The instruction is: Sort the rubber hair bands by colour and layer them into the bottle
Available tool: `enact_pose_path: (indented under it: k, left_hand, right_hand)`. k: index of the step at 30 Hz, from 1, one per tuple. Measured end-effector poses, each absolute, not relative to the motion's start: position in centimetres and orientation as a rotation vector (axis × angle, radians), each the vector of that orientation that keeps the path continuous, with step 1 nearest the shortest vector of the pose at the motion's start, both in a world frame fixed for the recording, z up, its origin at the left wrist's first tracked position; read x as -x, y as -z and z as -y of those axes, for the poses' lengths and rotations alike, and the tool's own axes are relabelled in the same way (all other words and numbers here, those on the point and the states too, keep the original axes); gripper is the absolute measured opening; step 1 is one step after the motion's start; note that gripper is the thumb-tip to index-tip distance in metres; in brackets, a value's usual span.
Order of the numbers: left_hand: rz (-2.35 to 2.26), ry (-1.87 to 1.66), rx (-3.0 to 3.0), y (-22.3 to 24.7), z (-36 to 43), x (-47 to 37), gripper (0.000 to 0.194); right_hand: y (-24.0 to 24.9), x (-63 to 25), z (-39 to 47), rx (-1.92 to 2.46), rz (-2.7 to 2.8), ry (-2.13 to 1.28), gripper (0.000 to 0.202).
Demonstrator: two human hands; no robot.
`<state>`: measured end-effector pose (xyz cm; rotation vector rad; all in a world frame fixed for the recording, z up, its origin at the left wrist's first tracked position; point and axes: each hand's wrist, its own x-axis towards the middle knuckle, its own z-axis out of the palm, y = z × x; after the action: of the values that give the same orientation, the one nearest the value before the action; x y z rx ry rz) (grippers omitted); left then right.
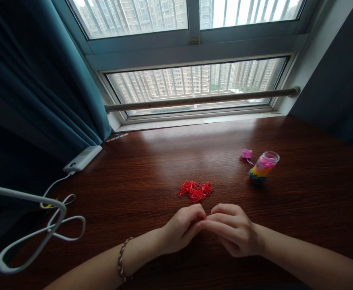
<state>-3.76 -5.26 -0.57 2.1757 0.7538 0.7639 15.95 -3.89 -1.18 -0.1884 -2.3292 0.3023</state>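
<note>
The red strands [195,191], heaped on the counter [128,161] beyond the left hand [180,226] and right hand [236,230], look light, bendy, best pinched endwise; fingertips meet, but I cannot tell whether either grip is clamped.

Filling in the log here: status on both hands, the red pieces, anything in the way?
Left hand, right hand: fingertips together, can't tell if anything's held. Red pieces piled just beyond. Jar off to the right, not in the way.
</note>
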Motion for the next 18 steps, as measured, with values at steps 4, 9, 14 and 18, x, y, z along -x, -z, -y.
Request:
enact_pose_path:
  k: [4, 9, 14, 18]
  left_hand:
    - [-0.711, -0.750, -2.194, 1.0, 5.3, 3.8, 0.014]
    - [-0.683, -0.754, -2.298, 1.3, 5.3, 3.7, 0.010]
    - [-0.646, -0.799, -2.362, 1.5, 5.5, 3.6, 0.002]
    - [-0.638, -0.832, -2.362, 1.5, 5.5, 3.5, 0.003]
  right_hand:
    - [0.5, -16.3, 3.8, 0.173, 2.313, -0.113, 0.039]
    - [-1.9, -18.5, 2.0, 0.620, 1.954, 0.287, 0.041]
    - [-4.6, -22.1, -0.7, 1.139, 1.438, 0.451, 0.059]
    - [-3.1, -25.2, -2.6, 1.283, 1.377, 0.021, 0.087]
